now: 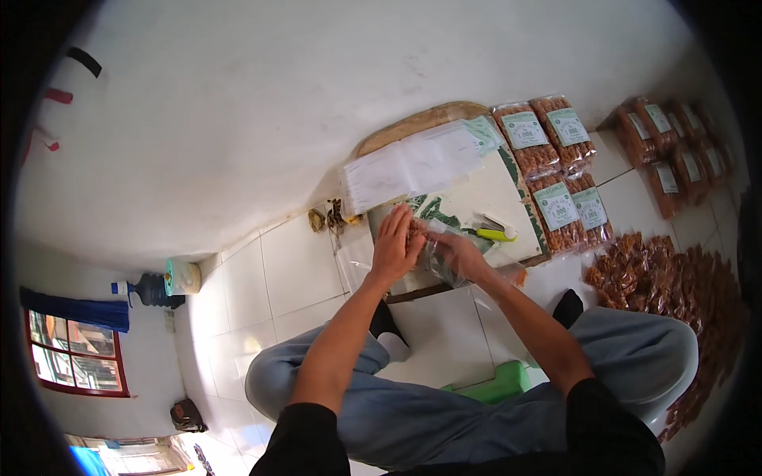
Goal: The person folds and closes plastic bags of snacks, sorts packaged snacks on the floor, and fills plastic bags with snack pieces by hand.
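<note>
My left hand lies with its fingers stretched out against a brown, lumpy snack at the near side of a low table. The fingers hide part of the snack. Just to the right, my right hand is closed on a clear plastic bag, its fingertips partly hidden by the film. Beyond my right hand, a stapler with a lime-green handle rests on the worn tabletop. A stack of flat clear bags covers the table's far side, with pale green labels at its right end.
Labelled snack packs stand right of the table, with more packs farther right. Loose bagged snacks are heaped on the tiled floor by my right knee. A green stool is below me. A water jug lies far left.
</note>
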Motion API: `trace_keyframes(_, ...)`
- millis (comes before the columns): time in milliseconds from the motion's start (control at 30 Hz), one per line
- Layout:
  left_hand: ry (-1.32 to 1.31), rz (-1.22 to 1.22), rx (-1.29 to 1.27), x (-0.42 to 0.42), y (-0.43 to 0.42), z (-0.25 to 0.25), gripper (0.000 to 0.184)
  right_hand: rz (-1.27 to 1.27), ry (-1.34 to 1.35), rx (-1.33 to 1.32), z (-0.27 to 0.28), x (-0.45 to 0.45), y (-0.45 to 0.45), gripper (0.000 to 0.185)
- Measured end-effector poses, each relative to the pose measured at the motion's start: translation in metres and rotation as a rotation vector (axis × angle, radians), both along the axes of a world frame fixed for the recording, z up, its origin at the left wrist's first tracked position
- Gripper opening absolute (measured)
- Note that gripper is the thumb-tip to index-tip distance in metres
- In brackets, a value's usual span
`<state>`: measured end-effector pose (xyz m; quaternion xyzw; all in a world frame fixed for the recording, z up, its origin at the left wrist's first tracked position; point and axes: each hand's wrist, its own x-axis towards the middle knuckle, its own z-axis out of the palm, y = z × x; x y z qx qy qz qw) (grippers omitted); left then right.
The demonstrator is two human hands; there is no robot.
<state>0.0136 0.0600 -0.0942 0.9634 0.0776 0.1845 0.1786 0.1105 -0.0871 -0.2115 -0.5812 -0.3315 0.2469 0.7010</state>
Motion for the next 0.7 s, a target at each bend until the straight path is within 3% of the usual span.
trace_keyframes(33,0.061,-0.081,0.065,-0.001,0.004,0.000,0.064,0.117,0.500,0.002,-0.003,0.002,0.003,0.032)
trace_keyframes(100,0.118,-0.152,0.132,-0.002,0.008,0.001,0.069,0.244,0.995,-0.005,-0.003,0.004,0.005,0.035)
trace_keyframes(133,0.137,-0.162,0.190,-0.002,0.007,0.002,0.073,0.281,0.460,-0.128,0.008,0.002,0.001,0.039)
trace_keyframes(200,0.154,-0.165,0.246,-0.001,0.004,0.004,0.077,0.309,-0.081,-0.237,0.023,-0.008,0.006,0.044)
trace_keyframes(233,0.190,-0.178,0.280,-0.001,0.003,0.006,0.079,0.248,0.221,-0.026,0.029,-0.016,0.013,0.044)
trace_keyframes(300,0.222,-0.188,0.314,-0.001,0.004,0.008,0.081,0.183,0.518,0.185,0.043,-0.020,0.014,0.045)
trace_keyframes(333,0.225,-0.197,0.288,0.000,0.006,0.006,0.085,0.105,0.105,0.141,0.074,-0.017,0.001,0.039)
trace_keyframes(400,0.222,-0.203,0.261,-0.001,0.009,0.008,0.088,0.028,-0.315,0.094,0.086,-0.016,-0.011,0.034)
trace_keyframes(467,0.154,-0.213,0.217,-0.006,0.012,0.013,0.097,-0.064,-0.319,-0.367,0.055,-0.015,-0.020,0.028)
trace_keyframes(500,0.151,-0.204,0.215,-0.008,0.014,0.010,0.097,-0.056,-0.324,-0.367,0.033,-0.011,-0.015,0.028)
trace_keyframes(600,0.190,-0.190,0.256,-0.014,0.018,0.005,0.104,0.092,0.127,-0.237,-0.002,-0.004,-0.003,0.035)
trace_keyframes(700,0.246,-0.198,0.298,-0.011,0.016,0.007,0.106,0.135,-0.149,-0.278,0.007,-0.001,-0.008,0.048)
